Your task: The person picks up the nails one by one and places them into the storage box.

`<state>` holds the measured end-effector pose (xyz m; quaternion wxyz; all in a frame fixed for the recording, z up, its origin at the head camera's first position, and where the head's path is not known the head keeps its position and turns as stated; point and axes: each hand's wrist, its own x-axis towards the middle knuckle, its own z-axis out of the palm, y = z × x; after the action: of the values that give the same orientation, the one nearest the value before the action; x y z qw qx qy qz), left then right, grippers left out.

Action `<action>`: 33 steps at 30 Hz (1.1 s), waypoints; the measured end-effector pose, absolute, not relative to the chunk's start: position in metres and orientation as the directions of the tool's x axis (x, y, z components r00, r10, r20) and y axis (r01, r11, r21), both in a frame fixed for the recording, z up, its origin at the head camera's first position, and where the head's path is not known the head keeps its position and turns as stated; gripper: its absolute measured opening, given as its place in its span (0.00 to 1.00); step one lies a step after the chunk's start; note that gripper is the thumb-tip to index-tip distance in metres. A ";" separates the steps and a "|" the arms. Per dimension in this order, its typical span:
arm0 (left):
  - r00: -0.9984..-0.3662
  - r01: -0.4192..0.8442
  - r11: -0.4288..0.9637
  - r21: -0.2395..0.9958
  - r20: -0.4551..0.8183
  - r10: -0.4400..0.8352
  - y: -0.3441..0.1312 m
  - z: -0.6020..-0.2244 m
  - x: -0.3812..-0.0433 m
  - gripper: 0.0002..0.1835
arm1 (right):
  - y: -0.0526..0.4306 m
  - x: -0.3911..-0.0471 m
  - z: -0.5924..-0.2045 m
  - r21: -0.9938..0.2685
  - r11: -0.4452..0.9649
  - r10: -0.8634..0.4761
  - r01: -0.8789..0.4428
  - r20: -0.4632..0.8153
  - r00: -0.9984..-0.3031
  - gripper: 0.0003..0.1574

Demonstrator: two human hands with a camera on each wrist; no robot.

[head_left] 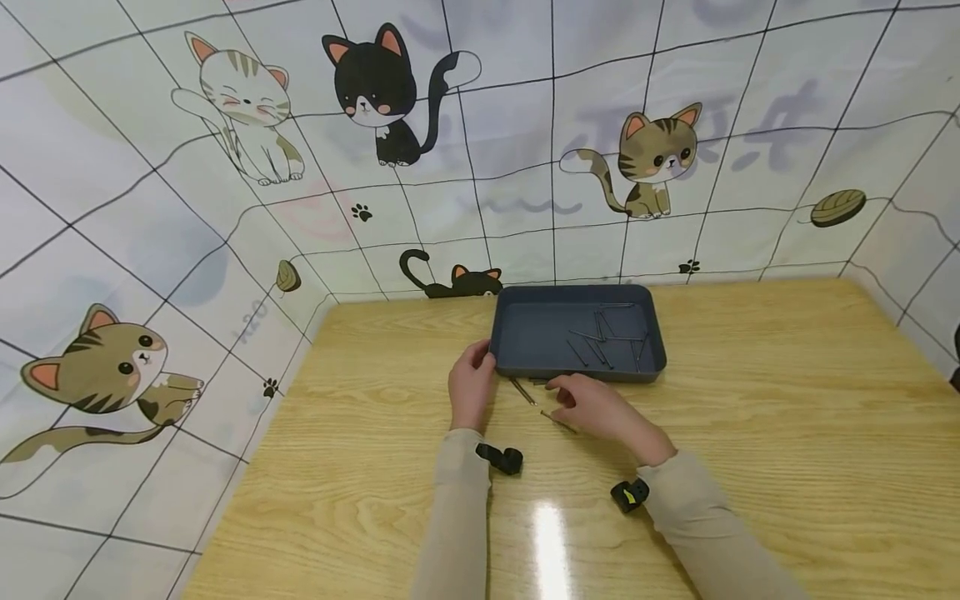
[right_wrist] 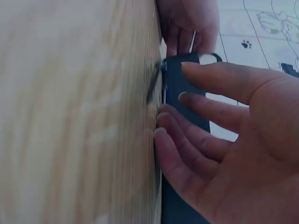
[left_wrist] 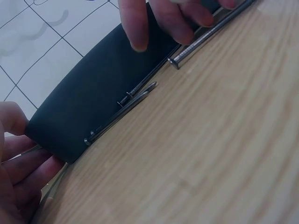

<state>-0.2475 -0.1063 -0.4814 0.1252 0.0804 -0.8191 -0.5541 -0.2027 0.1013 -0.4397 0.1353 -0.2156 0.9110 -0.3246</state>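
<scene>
A dark grey-blue tray (head_left: 525,333) stands at the back of the table, with several nails (head_left: 600,340) lying loosely in its right half. My left hand (head_left: 472,387) grips the tray's near left corner, thumb by the rim and fingers against the side. Along the tray's front wall, a pair of nails (left_wrist: 121,114) rests side by side on the wood. My right hand (head_left: 596,408) hovers low over the table in front of the tray, thumb and fingers apart. Another nail (head_left: 557,421) lies by its thumb, partly covered in the head view. Nothing shows between the right fingers (right_wrist: 205,74).
The wooden table (head_left: 360,467) reaches back to a white wall covering (head_left: 517,208) with cat drawings and grid lines. Both wrists carry black camera straps (head_left: 501,459). The tray's far edge stands close to the wall.
</scene>
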 end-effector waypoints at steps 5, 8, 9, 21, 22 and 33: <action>-0.956 0.009 0.375 0.927 0.119 -0.269 -0.106 -0.480 -0.248 0.16 | 0.092 -0.199 -0.441 -0.621 0.722 -0.472 -0.305 -0.119 -0.874 0.26; -0.955 0.008 0.375 0.927 0.118 -0.271 -0.107 -0.480 -0.249 0.16 | 0.089 -0.197 -0.441 -0.613 0.729 -0.464 -0.304 -0.117 -0.878 0.26; -0.955 0.006 0.375 0.927 0.116 -0.272 -0.107 -0.479 -0.249 0.16 | 0.088 -0.196 -0.440 -0.611 0.730 -0.463 -0.305 -0.115 -0.879 0.25; -0.953 -0.002 0.377 0.926 0.113 -0.281 -0.106 -0.479 -0.248 0.16 | 0.090 -0.196 -0.444 -0.608 0.714 -0.473 -0.347 -0.053 -0.880 0.18; -0.953 -0.002 0.377 0.926 0.112 -0.280 -0.105 -0.479 -0.248 0.16 | 0.091 -0.196 -0.444 -0.607 0.711 -0.474 -0.354 -0.043 -0.879 0.16; -0.959 0.009 0.367 0.930 0.112 -0.260 -0.105 -0.478 -0.247 0.17 | 0.097 -0.194 -0.440 -0.491 0.793 -0.427 -0.360 -0.027 -0.904 0.03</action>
<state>-0.2471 -0.1052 -0.4783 0.1207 0.0767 -0.8180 -0.5571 -0.1943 0.0967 -0.4398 0.0684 -0.2086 0.9443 -0.2450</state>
